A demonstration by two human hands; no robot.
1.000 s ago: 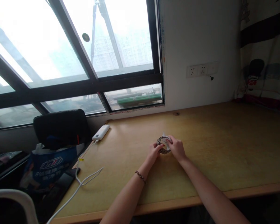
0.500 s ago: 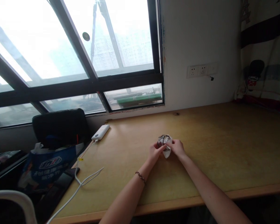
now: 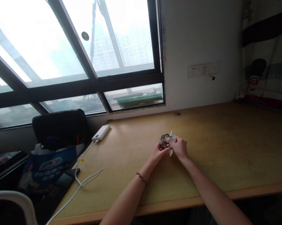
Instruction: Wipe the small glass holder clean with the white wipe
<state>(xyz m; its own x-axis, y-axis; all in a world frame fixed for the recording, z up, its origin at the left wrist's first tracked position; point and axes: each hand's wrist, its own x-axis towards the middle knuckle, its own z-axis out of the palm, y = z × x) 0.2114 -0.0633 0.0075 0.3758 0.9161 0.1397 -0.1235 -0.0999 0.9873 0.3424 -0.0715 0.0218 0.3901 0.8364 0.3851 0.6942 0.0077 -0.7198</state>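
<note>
**Both hands on a small wad at mid-desk**

Just right of the frame's centre, the left hand [image 3: 158,152] and right hand [image 3: 179,147] pinch a crumpled wad [image 3: 166,142], dark-patterned with white edges, just above the desk [image 3: 225,150]. What it is stays unclear. At lower left, a blue bag [image 3: 47,167] carries white lettering, too blurred to read. A white power bank [image 3: 100,133] lies near the window.

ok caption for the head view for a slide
Both hands, left and right, hold a small crumpled patterned paper piece over a wooden desk.
</note>
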